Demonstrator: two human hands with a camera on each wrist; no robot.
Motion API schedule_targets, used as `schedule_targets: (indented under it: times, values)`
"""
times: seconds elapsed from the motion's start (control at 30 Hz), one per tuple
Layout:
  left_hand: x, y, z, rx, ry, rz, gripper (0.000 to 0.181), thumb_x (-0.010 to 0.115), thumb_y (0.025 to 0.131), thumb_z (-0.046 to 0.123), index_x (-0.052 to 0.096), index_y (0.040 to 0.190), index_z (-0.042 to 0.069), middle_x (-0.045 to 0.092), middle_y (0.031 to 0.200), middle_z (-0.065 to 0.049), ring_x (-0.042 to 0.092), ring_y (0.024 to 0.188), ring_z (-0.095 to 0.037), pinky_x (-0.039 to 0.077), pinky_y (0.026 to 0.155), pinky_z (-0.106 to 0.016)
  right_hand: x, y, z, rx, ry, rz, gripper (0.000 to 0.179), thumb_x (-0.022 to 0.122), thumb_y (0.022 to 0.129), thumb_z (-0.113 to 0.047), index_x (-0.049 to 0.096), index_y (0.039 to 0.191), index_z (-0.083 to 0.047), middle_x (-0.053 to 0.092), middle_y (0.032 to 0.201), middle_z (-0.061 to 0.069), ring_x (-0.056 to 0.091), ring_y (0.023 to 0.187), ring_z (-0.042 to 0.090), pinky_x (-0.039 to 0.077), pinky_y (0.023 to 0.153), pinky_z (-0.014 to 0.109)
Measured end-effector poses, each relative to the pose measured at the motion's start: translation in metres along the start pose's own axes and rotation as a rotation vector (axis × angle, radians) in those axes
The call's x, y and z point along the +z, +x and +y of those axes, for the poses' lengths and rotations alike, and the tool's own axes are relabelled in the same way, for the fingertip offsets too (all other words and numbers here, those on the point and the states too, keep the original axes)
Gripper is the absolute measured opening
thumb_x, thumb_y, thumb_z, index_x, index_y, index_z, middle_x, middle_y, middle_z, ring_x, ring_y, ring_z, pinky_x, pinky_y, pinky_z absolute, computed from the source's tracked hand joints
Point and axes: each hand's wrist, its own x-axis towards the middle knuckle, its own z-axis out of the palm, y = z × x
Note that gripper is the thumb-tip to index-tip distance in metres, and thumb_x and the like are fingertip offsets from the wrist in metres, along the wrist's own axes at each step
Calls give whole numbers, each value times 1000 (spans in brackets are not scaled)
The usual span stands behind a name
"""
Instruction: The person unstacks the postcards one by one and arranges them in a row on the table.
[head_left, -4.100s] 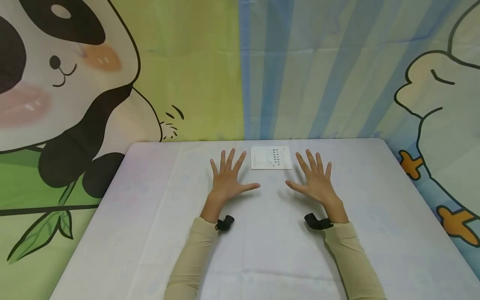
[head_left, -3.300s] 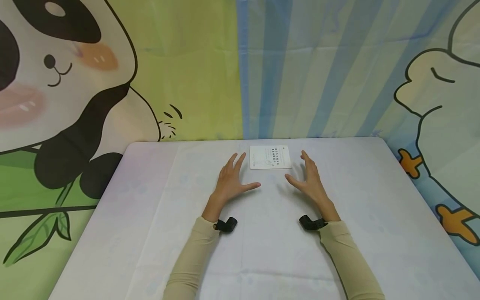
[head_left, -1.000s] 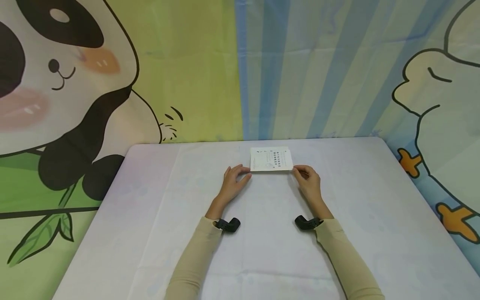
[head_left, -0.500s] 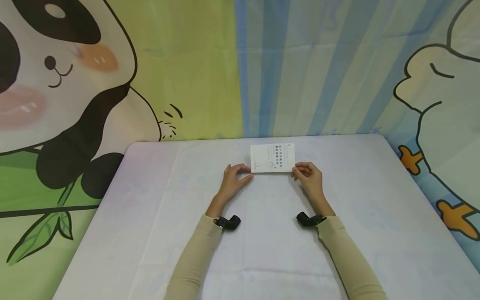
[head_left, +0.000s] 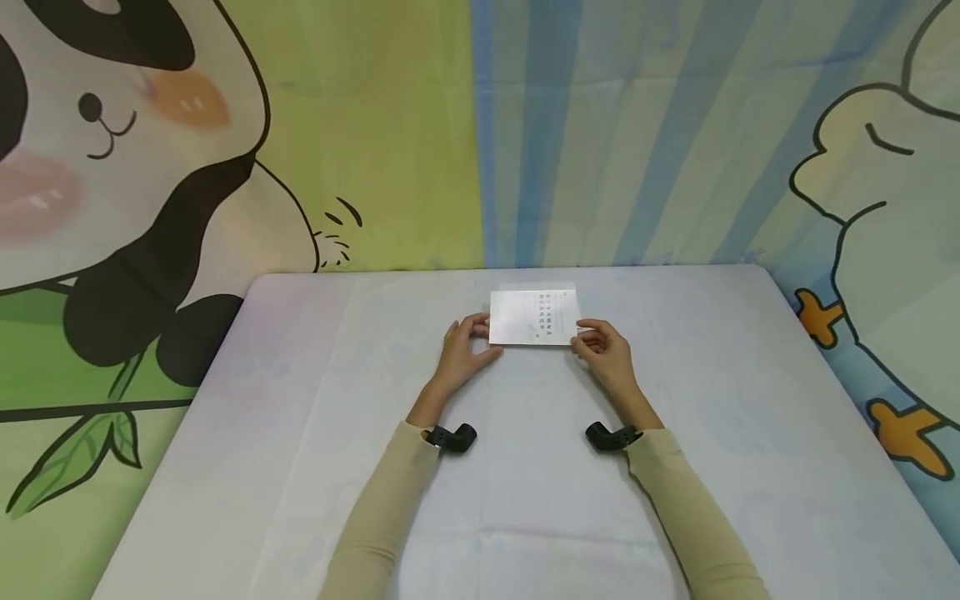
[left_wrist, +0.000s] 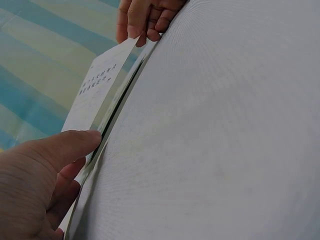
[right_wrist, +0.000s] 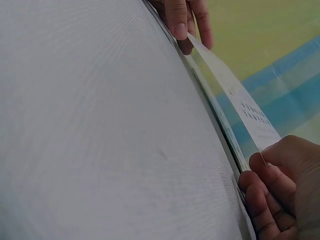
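Observation:
A small white booklet [head_left: 532, 317] with dark printed characters lies at the far middle of the table in the head view. Its printed top sheet [right_wrist: 250, 110] is raised, leaving a narrow gap above the layer [right_wrist: 231, 131] beneath. My right hand [head_left: 606, 354] pinches the near right corner of that sheet between thumb and finger. At the opposite end is my left hand [head_left: 461, 350], its thumb [left_wrist: 75, 145] on the sheet's near left corner and its other fingers bent at the side, partly hidden. A paler strip [head_left: 536, 286] shows behind the raised sheet.
The table [head_left: 360, 517] wears a white cloth and ends just behind the booklet. Beyond it hangs a printed curtain [head_left: 600, 150] with stripes and cartoon animals. Each wrist carries a black camera [head_left: 452, 438].
Both hands, spread open at first, have closed in on the booklet's two near corners. The top sheet has since come up and tilted, and it has shifted slightly left.

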Motion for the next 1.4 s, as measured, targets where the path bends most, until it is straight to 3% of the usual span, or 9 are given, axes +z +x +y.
schedule_targets:
  times: [0.13, 0.33, 0.67, 1.1, 1.27, 1.4]
  values:
    - [-1, 0, -1, -4, 5, -12, 70, 80, 80, 8, 44, 139, -5, 68, 105, -17, 55, 120, -31, 9, 119, -47, 1, -2, -1, 9, -23, 9, 35, 73, 87, -10, 62, 118, 2, 66, 96, 19, 59, 77, 2, 48, 68, 12]
    - [0, 3, 3, -28, 24, -15, 60, 79, 82, 12, 52, 134, -3, 69, 107, -16, 57, 117, -31, 9, 119, -46, -1, 0, -8, 10, -40, 6, 37, 75, 86, -16, 63, 115, 4, 65, 96, 19, 56, 80, 6, 45, 69, 11]
    - [-2, 7, 5, -23, 59, -36, 69, 79, 83, 17, 47, 141, -1, 69, 103, -13, 59, 113, -28, 8, 119, -49, -1, 1, -14, 22, -30, -21, 39, 75, 85, -7, 60, 119, 7, 62, 97, 21, 53, 79, 5, 44, 67, 10]
    - [0, 4, 3, 1, 43, -29, 67, 79, 82, 13, 47, 138, -5, 67, 102, -17, 59, 110, -32, 10, 118, -52, 0, -3, -14, 41, -61, -59, 43, 72, 86, -4, 56, 123, 9, 60, 102, 26, 52, 79, 9, 43, 66, 10]
    - [-2, -3, 5, -30, 43, -31, 68, 78, 83, 14, 45, 140, -5, 66, 108, -18, 58, 113, -33, 12, 117, -52, 2, -10, -22, 42, -60, -75, 45, 74, 86, -5, 54, 124, 8, 59, 99, 24, 53, 79, 10, 44, 66, 12]
    - [-3, -10, 7, -74, 42, -35, 69, 78, 84, 16, 44, 141, -4, 65, 111, -17, 56, 114, -32, 15, 117, -49, 6, -11, -16, 38, -80, -71, 45, 76, 83, -5, 56, 122, 5, 59, 98, 20, 53, 80, 13, 44, 68, 13]
